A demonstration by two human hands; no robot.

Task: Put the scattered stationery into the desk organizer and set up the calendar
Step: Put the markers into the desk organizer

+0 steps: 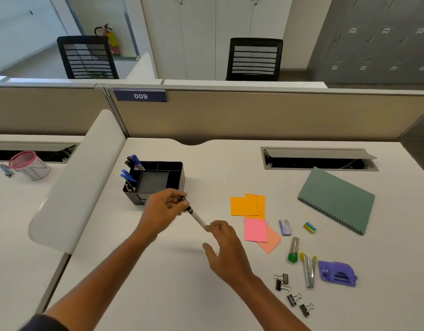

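With the left hand (164,209) gripping the pen (194,215) and the right hand (221,244) pinching its tip, release right, then drop it upright into the organizer (158,180).

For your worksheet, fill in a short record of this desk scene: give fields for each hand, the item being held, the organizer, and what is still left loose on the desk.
left hand: grips the pen's dark end
right hand: fingertips at the pen's other end
pen: held above the desk, slanted, just in front of the organizer
organizer: black, pens standing in its left compartments, large compartment looks empty
loose on desk: sticky notes, binder clips, stapler, purple hole punch
green notebook-like item: lying flat at right
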